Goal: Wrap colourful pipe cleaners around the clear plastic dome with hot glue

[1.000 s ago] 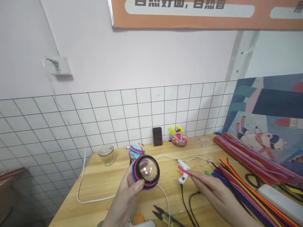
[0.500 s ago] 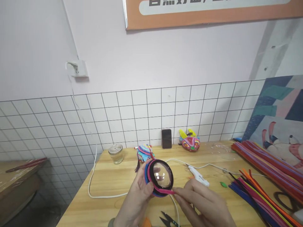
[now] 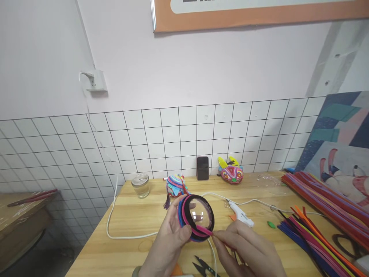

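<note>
Left hand (image 3: 170, 240) gripped the clear dome (image 3: 196, 216) from its left side, held above the front-middle of the wooden table (image 3: 129, 219). Dome was wrapped in coloured pipe-cleaner rings: blue outermost at left, black, then pink. Convex face pointed toward the camera, tilted slightly right.

Right hand (image 3: 248, 252) pinched the loose end of the pink pipe cleaner (image 3: 201, 230) at the dome's lower right rim, thumb and forefinger closed on it. Fingertips were just beside the rim.

Rest of the table:
- White glue gun (image 3: 240, 213) lay right of the dome, mid-table, with a white cable (image 3: 115, 231) looping to the left edge and up toward the wall socket (image 3: 94, 80).
- Small black scissors (image 3: 201, 266) at the front edge, between the wrists.
- Glass jar (image 3: 140, 186) near the back-left corner.
- Multicoloured pipe-cleaner figure (image 3: 174, 185) behind the dome, near it.
- Black phone (image 3: 202, 168) propped against the tiled wall at the back edge; colourful mask-like craft (image 3: 231, 171) just beside it to the right.
- Big spread of loose pipe cleaners (image 3: 317, 215) along the right side, red bundle furthest back.
- Small green scrap (image 3: 271, 224) between the glue gun and the pipe cleaners.
- Painted picture (image 3: 340, 150) leaned at the back-right corner.
</note>
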Available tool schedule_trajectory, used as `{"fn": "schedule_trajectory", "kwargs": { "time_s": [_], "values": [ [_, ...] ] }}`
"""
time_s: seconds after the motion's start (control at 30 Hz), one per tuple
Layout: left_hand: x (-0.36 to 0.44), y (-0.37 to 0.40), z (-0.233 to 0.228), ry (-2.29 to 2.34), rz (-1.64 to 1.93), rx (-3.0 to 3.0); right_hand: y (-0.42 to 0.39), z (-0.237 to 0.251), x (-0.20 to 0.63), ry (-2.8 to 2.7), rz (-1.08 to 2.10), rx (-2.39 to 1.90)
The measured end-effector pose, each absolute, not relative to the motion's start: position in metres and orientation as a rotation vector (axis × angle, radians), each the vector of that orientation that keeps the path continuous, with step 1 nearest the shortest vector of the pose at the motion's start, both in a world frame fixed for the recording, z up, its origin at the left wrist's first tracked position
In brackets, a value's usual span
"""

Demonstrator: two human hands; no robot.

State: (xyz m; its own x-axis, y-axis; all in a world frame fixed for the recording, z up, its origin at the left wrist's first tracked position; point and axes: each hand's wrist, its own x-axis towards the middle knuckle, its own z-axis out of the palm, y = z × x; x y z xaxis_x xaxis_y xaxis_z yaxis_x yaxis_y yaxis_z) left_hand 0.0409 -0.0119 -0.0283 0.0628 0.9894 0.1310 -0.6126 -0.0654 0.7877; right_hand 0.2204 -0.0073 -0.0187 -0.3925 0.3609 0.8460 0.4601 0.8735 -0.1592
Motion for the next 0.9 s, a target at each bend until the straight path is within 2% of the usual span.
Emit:
{"fn": "schedule_trajectory", "kwargs": {
  "time_s": [0.9],
  "values": [
    [0.0438, -0.0127, -0.0314, 0.654, 1.491, 0.881, -0.0068, -0.0239, 0.2158, -2.017, -0.19, -0.649]
  ]
}}
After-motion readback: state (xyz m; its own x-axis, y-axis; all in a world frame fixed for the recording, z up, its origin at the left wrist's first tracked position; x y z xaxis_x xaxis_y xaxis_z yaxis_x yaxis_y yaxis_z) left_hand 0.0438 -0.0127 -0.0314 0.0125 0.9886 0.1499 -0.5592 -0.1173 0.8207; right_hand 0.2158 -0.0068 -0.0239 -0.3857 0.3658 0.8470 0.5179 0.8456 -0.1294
